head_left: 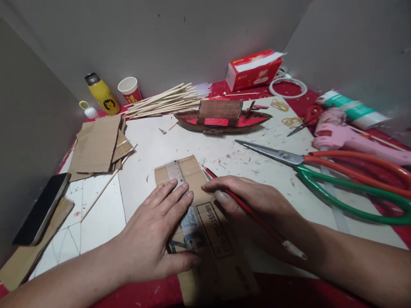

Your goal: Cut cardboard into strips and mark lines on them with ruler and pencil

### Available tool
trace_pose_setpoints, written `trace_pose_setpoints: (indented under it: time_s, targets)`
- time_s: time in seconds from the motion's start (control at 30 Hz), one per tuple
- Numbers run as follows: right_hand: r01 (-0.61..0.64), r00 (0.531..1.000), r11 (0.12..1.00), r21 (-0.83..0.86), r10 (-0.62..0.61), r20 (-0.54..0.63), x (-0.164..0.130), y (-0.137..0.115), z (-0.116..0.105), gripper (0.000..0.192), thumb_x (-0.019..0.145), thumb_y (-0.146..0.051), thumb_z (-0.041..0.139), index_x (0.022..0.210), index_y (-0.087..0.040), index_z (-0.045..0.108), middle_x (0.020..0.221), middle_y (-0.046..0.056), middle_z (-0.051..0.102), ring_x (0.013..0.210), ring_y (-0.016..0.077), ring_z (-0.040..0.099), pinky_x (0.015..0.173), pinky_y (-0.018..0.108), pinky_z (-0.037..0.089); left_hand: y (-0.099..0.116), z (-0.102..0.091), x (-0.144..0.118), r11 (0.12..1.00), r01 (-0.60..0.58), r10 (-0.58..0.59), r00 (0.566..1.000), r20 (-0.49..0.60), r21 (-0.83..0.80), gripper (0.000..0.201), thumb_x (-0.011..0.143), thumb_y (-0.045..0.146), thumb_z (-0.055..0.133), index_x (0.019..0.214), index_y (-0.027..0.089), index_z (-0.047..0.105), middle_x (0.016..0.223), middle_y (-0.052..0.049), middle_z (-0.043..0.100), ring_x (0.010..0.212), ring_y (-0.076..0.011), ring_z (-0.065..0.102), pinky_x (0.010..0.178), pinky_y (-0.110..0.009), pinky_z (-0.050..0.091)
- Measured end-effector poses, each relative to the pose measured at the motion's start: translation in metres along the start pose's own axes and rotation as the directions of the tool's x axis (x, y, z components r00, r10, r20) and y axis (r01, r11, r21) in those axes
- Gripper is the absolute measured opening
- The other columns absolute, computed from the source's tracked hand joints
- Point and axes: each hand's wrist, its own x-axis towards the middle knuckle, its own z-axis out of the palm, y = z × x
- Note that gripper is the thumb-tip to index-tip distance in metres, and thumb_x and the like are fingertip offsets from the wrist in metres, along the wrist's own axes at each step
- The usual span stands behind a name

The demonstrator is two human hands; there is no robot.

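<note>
The left hand (154, 231) lies flat, fingers spread, pressing a steel ruler (180, 188) onto a cardboard strip (208, 231) at the near edge of the surface (192, 145). Just beside it, the right hand (250, 201) has its fingers closed around a red pencil (253, 214), tip by the ruler's edge. Farther right lie large scissors (321, 171) and a pink glue gun (346, 137). Beyond stand a cardboard boat model (223, 116), a bundle of wooden sticks (160, 102), and a tissue box (253, 68)

The left hand (154, 231) presses a clear ruler (176, 172) flat onto a printed cardboard strip (208, 226) on the bench (192, 149), while the right hand (253, 205) holds a red pencil (244, 205) beside the ruler's edge, large scissors (321, 171) lying nearby.
</note>
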Motion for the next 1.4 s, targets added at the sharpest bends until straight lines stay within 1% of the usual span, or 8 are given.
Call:
trace_pose_setpoints:
  time_s: [0.3, 0.47, 0.57, 0.67, 0.87, 1.0, 1.27, 1.4]
  targets:
    - [-0.052, 0.999, 0.999, 0.004, 0.052, -0.015, -0.002, 0.002, 0.004, 0.021, 0.1, -0.025, 0.046, 0.11, -0.027, 0.064, 0.097, 0.003, 0.076, 0.086, 0.0236, 0.074, 0.074, 0.037, 0.058, -0.002, 0.0, -0.001, 1.0, 0.023, -0.023, 0.999, 0.022, 0.019, 0.105, 0.08, 0.067, 0.067, 0.159, 0.015, 0.023, 0.163, -0.026, 0.025, 0.151, -0.0429, 0.024, 0.117, -0.068, 0.027]
    - [-0.031, 0.999, 1.0, -0.005, 0.031, -0.035, -0.001, 0.001, 0.003, 0.019, 0.101, -0.023, 0.046, 0.109, -0.025, 0.063, 0.098, 0.004, 0.076, 0.086, 0.0218, 0.074, 0.075, 0.035, 0.058, -0.005, 0.002, 0.0, 0.999, -0.013, 0.015, 0.999, -0.042, 0.035, 0.089, 0.087, 0.063, 0.061, 0.155, 0.015, 0.03, 0.159, -0.026, 0.035, 0.148, -0.0425, 0.03, 0.116, -0.066, 0.03]
    - [0.001, 0.999, 1.0, -0.02, -0.002, -0.041, 0.0, 0.0, 0.002, 0.02, 0.101, -0.021, 0.045, 0.109, -0.022, 0.063, 0.098, 0.005, 0.077, 0.086, 0.0211, 0.074, 0.074, 0.033, 0.058, -0.006, 0.004, 0.0, 0.999, -0.007, 0.01, 0.997, -0.078, 0.039, 0.085, 0.088, 0.063, 0.061, 0.152, 0.014, 0.036, 0.159, -0.029, 0.032, 0.15, -0.0458, 0.024, 0.113, -0.069, 0.033]
    - [0.005, 0.999, 1.0, -0.012, -0.005, -0.037, 0.001, -0.001, 0.001, 0.022, 0.1, -0.02, 0.044, 0.107, -0.022, 0.064, 0.096, 0.006, 0.077, 0.084, 0.0212, 0.074, 0.072, 0.033, 0.058, -0.006, 0.005, 0.0, 0.998, 0.018, -0.013, 0.997, -0.074, 0.06, 0.088, 0.084, 0.063, 0.065, 0.152, 0.014, 0.036, 0.161, -0.034, 0.022, 0.149, -0.0509, 0.021, 0.108, -0.074, 0.033]
    - [-0.026, 0.998, 1.0, -0.005, 0.026, -0.053, 0.003, -0.003, 0.0, 0.022, 0.099, -0.021, 0.044, 0.105, -0.024, 0.066, 0.095, 0.005, 0.078, 0.083, 0.0214, 0.075, 0.073, 0.034, 0.06, -0.009, 0.003, 0.001, 0.999, 0.038, -0.037, 0.997, -0.061, 0.017, 0.107, 0.08, 0.07, 0.065, 0.158, 0.01, 0.022, 0.159, -0.033, 0.028, 0.149, -0.0478, 0.026, 0.112, -0.072, 0.03]
    - [-0.023, 0.998, 1.0, -0.017, 0.022, -0.064, 0.003, -0.002, 0.001, 0.022, 0.099, -0.022, 0.045, 0.104, -0.022, 0.066, 0.094, 0.006, 0.078, 0.081, 0.0213, 0.075, 0.073, 0.035, 0.061, -0.01, 0.001, 0.002, 0.998, 0.046, -0.044, 0.997, -0.056, 0.03, 0.108, 0.08, 0.075, 0.061, 0.155, 0.005, 0.028, 0.159, -0.032, 0.029, 0.148, -0.0482, 0.027, 0.114, -0.072, 0.028]
    - [-0.048, 0.999, 0.999, -0.006, 0.048, -0.009, 0.003, -0.005, -0.002, 0.023, 0.1, -0.022, 0.043, 0.106, -0.022, 0.065, 0.095, 0.006, 0.077, 0.085, 0.0223, 0.075, 0.074, 0.035, 0.059, -0.011, -0.003, 0.003, 0.997, 0.052, -0.049, 0.997, -0.055, 0.06, 0.096, 0.086, 0.071, 0.057, 0.152, 0.003, 0.037, 0.157, -0.03, 0.035, 0.146, -0.0455, 0.033, 0.117, -0.065, 0.027]
    - [-0.049, 0.999, 0.999, 0.007, 0.049, 0.024, 0.002, -0.005, -0.005, 0.022, 0.102, -0.024, 0.042, 0.108, -0.022, 0.063, 0.1, 0.006, 0.076, 0.09, 0.0207, 0.073, 0.079, 0.032, 0.058, -0.016, -0.006, 0.003, 0.998, 0.055, -0.053, 0.996, -0.075, 0.024, 0.067, 0.097, 0.049, 0.052, 0.152, 0.012, 0.041, 0.159, -0.022, 0.038, 0.147, -0.0378, 0.035, 0.12, -0.059, 0.025]
